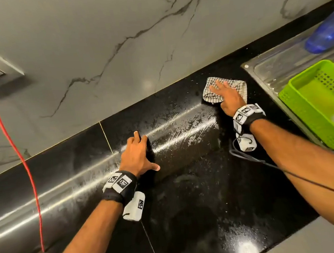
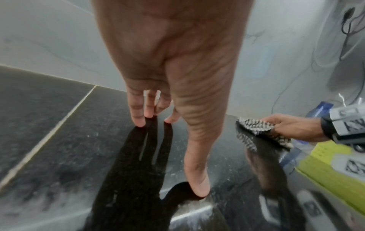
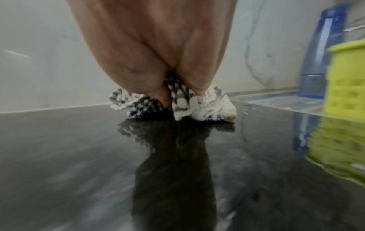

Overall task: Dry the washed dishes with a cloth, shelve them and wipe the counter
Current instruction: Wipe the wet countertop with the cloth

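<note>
A black-and-white checked cloth [image 1: 238, 87] [image 2: 250, 125] [image 3: 213, 106] lies on the wet black counter [image 1: 189, 186] near the wall. My right hand [image 1: 228, 97] [image 2: 292, 126] [image 3: 154, 54] presses down on it with the fingers stretched out flat, and the cloth bunches up under the palm. My left hand [image 1: 142, 153] [image 2: 177, 93] rests on the counter to the left, fingertips and thumb touching the stone and holding nothing. Streaks and droplets of water spread between the two hands.
A steel drainboard [image 1: 275, 65] borders the counter on the right and carries a green plastic basket [image 1: 303, 101] [image 3: 347, 78] and a blue bottle [image 1: 327, 33] [image 3: 320, 62]. A red cord [image 1: 15, 146] hangs from a wall socket at the left. The marble wall stands directly behind.
</note>
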